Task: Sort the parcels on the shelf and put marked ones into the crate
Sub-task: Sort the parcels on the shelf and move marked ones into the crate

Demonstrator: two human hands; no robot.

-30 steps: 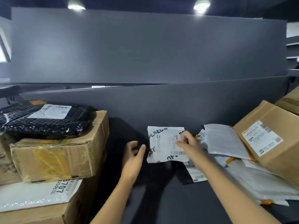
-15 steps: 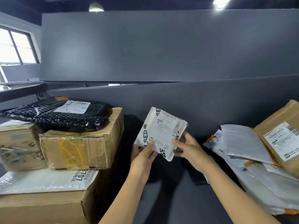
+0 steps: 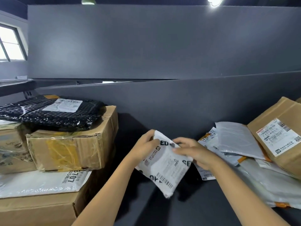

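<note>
both hands hold one small white parcel (image 3: pixel 164 165) above the dark shelf floor (image 3: pixel 203 209), tilted so its barcode corner points down and toward the camera. the left hand (image 3: pixel 143 148) curls its fingers over the parcel's upper left edge, thumb on the printed face. the right hand (image 3: pixel 193 151) lies across the upper right part with fingers bent onto it; motion blur there makes it hard to say how firmly it pinches, though it looks like a grip. the parcel's lowest corner hangs clear of the floor, casting a shadow below.

on the left stands a stack: a large cardboard box (image 3: pixel 40 209) at the bottom, a flat white mailer (image 3: pixel 37 181) on its top, then a taped cardboard box (image 3: pixel 73 149) overhanging the mailer's right part, and a black bubble mailer (image 3: pixel 53 115) with a white label lying across the top. another carton (image 3: pixel 11 149) sits just beside the taped box at the frame's left edge. all boxes are closed, so their contents are hidden.

on the right, a heap of white and grey poly mailers (image 3: pixel 237 141) overlaps loosely, and a labelled brown box (image 3: pixel 280 136) leans tilted over the heap's far side.

between the stack and the heap runs a bare strip of shelf floor, bounded behind by the grey back panel (image 3: pixel 162 101). both forearms reach through this gap, with open room below the parcel and toward the near edge.
</note>
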